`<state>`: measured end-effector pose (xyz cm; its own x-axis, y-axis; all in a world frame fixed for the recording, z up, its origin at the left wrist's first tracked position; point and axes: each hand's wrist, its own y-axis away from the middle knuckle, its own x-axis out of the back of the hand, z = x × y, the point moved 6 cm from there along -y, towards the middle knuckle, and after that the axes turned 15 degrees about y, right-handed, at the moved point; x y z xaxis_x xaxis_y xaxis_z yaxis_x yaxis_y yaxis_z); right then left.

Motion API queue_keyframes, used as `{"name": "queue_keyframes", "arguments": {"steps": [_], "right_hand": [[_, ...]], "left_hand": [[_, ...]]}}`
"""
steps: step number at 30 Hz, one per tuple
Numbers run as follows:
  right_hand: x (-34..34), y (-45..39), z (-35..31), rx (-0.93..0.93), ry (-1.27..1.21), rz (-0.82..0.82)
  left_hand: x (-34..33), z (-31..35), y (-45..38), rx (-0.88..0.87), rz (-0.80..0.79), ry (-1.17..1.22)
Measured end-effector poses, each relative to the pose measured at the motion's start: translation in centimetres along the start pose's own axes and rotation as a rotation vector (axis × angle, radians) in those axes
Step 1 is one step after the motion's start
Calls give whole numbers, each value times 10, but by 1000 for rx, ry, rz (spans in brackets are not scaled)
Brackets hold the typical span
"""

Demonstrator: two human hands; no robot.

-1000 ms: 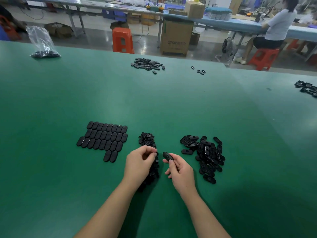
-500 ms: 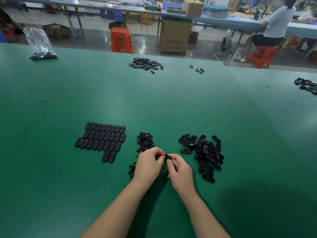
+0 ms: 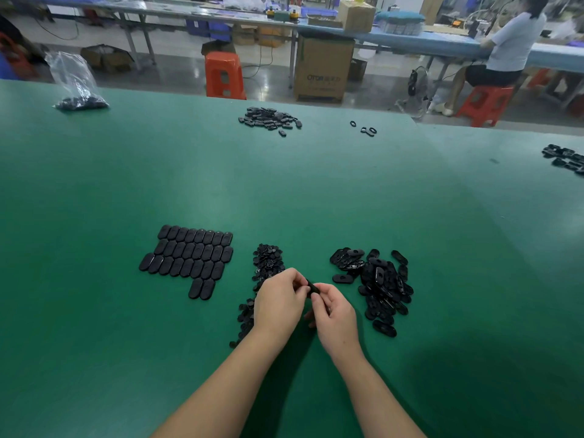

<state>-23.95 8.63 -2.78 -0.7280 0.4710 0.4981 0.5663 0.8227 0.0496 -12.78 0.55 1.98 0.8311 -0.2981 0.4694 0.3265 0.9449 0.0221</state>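
My left hand [image 3: 279, 306] and my right hand [image 3: 335, 314] meet above the green table [image 3: 316, 191], both pinching one small black oval piece [image 3: 313, 287] between their fingertips. Most of that piece is hidden by the fingers. A pile of small black inserts [image 3: 267, 262] lies behind and under my left hand. To the right sits a loose heap of black oval shells [image 3: 377, 284]. On the left, finished black oval pieces [image 3: 192, 259] lie in neat rows.
Far across the table lie another heap of black parts [image 3: 268, 120], a few loose rings [image 3: 366, 130], a clear bag of parts [image 3: 77, 86] at far left and more parts [image 3: 567, 159] at the right edge. A seated person [image 3: 505, 49] works at another bench.
My right hand held the oval piece alone a second ago. My left hand left the insert pile and joined it; now both hands pinch the piece together.
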Motion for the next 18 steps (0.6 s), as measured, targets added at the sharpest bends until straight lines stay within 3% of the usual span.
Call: {"name": "queue_keyframes", "arguments": {"steps": [8,14,18], "right_hand": [[1,0,0,6,-2,-2],[3,0,1,-16,-58,19],[5,-1,-1,8,-13,51]], "left_hand": [[0,1,1,-19,-1,-44],[-6,16,10,-191,-25,-244],[-6,18,16,-267,5,-221]]}}
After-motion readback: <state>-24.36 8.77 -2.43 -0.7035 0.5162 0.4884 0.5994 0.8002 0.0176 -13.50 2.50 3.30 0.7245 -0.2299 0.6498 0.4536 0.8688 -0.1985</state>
